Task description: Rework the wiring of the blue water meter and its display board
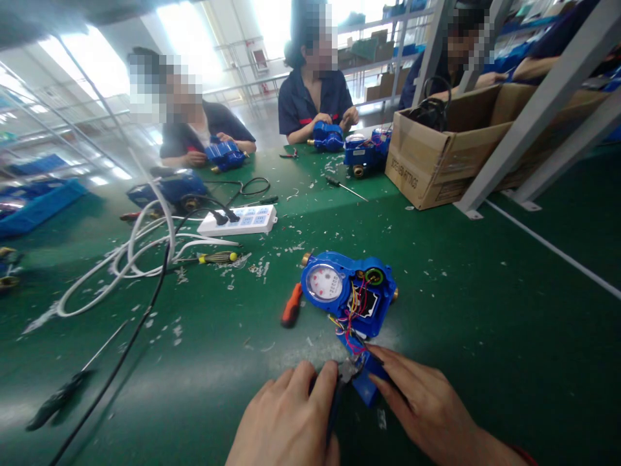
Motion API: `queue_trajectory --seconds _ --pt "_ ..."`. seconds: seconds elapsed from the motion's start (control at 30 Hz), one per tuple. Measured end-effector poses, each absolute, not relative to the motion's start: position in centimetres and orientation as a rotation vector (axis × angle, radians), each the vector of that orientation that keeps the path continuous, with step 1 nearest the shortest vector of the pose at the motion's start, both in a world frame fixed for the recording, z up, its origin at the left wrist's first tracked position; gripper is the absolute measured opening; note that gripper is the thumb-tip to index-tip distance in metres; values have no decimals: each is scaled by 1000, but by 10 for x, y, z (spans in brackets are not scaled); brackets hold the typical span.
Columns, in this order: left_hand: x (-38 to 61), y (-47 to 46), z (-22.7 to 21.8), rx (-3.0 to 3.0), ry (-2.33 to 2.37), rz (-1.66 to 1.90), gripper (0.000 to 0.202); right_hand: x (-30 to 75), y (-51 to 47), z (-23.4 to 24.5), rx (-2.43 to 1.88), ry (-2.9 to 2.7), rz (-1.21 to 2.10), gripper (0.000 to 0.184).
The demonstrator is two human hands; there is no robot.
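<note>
My left hand is closed around a pair of pliers, whose metal jaws reach the thin coloured wires by a small blue plastic piece. With thumb and fingers, my right hand grips that blue piece from the right. Just beyond my hands lies a blue water meter with a round dial and brass ends. Its wiring compartment is uncovered, and red, yellow and white wires run from it toward the blue piece. Whether the jaws pinch a wire cannot be made out.
An orange screwdriver lies left of the meter. A white power strip, looped cables, a yellow screwdriver and a dark-handled screwdriver lie further left. A cardboard box stands at right behind metal posts. Several co-workers sit opposite.
</note>
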State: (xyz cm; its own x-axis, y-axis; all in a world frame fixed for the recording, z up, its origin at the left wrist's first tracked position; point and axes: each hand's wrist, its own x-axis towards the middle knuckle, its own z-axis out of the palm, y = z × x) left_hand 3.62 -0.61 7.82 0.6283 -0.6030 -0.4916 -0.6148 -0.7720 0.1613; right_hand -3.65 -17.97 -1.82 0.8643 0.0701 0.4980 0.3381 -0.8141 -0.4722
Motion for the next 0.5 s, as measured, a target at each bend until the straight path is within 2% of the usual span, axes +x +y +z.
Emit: queue_trajectory --seconds 0.27,0.5 --pt "43 -11 88 -2781 1133 856 44 -36 -179 -19 -2468 -291 -637 27" --pt "39 -4 66 -2866 1192 814 57 -37 -181 -21 -2392 -250 -515 30"
